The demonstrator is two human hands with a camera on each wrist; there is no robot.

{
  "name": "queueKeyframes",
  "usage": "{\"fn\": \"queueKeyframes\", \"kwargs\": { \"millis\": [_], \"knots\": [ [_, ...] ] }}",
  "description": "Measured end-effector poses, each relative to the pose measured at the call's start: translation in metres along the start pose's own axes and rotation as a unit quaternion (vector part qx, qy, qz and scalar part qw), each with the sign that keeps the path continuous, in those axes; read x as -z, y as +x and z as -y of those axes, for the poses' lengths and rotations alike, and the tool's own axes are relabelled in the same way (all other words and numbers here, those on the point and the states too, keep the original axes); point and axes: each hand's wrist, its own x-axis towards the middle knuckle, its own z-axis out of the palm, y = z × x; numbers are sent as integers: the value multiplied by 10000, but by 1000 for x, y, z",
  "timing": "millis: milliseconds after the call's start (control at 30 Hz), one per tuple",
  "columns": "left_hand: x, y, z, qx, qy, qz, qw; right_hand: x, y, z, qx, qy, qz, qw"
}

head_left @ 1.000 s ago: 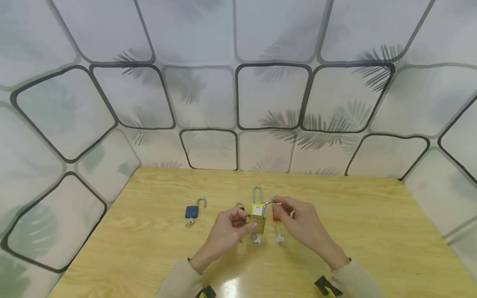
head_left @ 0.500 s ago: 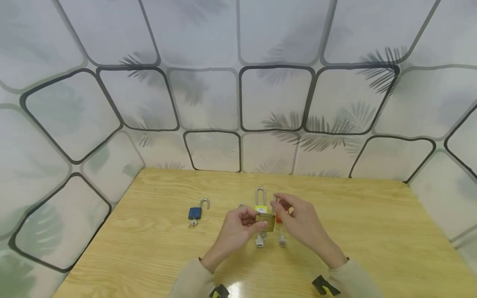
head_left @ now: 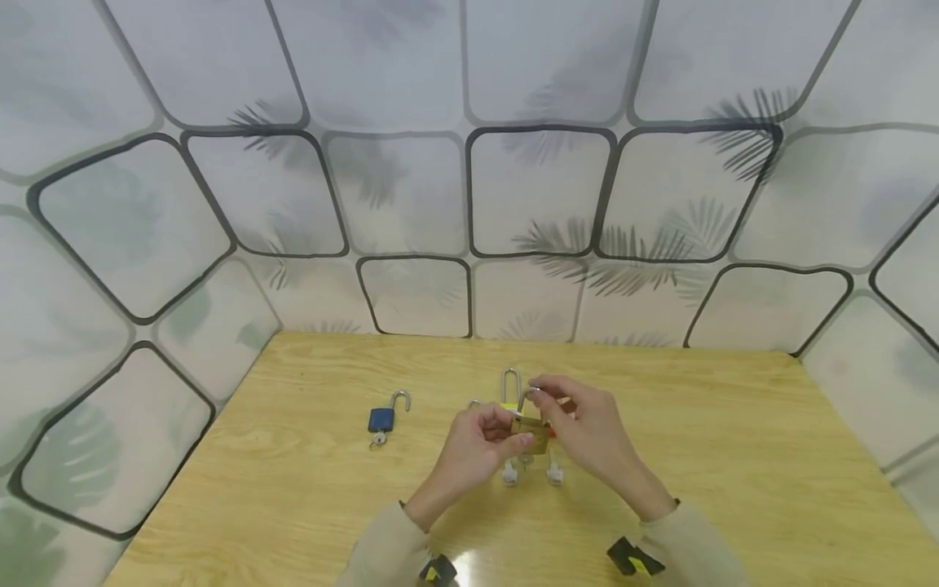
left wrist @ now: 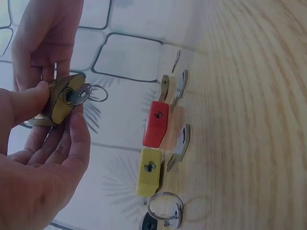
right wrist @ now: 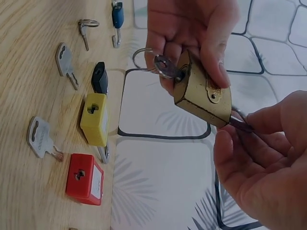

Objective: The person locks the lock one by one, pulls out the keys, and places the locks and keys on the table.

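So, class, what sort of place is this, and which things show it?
Probably an indoor workspace, perhaps a small booth: a leaf-patterned wall runs behind and along both sides of a wooden table, and a brass padlock with a key in it is held above.

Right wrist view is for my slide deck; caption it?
Left hand holds brass padlock, key inserted; right hand grips shackle.

Grips a brass-coloured padlock (left wrist: 56, 108) between thumb and fingers of the left hand (left wrist: 41, 179), with a key (left wrist: 80, 96) in its keyhole and a key ring (left wrist: 106, 93) on that. Has the right hand (left wrist: 48, 33) just behind, partly hidden. Shows, along the counter (left wrist: 249, 115), a red padlock (left wrist: 156, 127), a yellow padlock (left wrist: 149, 175) and a cut-off black padlock (left wrist: 149, 222), with loose keys (left wrist: 183, 136) beside them.
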Motion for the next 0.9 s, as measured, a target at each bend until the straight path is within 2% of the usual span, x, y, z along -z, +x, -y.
{"fn": "queueKeyframes", "kwargs": {
  "millis": [100, 267, 333, 433, 500, 567, 700, 800, 900],
  "knots": [
    [1, 1, 0, 36, -49, 19, 10000, 1, 1, 2, 102, 69, -9, 9999],
    [2, 1, 1, 76, -84, 21, 9999, 2, 1, 3, 58, 182, 125, 9997],
    [2, 0, 1, 88, -104, 23, 9999, 1, 1, 2, 286, 135, 131, 9994],
    [2, -2, 2, 121, -175, 16, 9998, 0, -1, -1, 953, 52, 159, 9953],
    [2, -3, 2, 158, -219, -27, 9996, 0, -3, -2, 1432, -64, 303, 9892],
    [3, -4, 1, 221, -272, -111, 9993, 0, -5, -1, 1679, -221, 561, 9839],
    [6, -4, -2, 341, -414, -304, 9981, 3, -8, 2, 1680, -1033, 1144, 9737],
    [7, -4, -5, 449, -561, -347, 9968, 3, -9, 3, 1921, -1866, 1319, 9544],
    [7, -3, -6, 526, -622, -328, 9961, 2, -8, 3, 2305, -2386, 1211, 9356]
  ]
}}
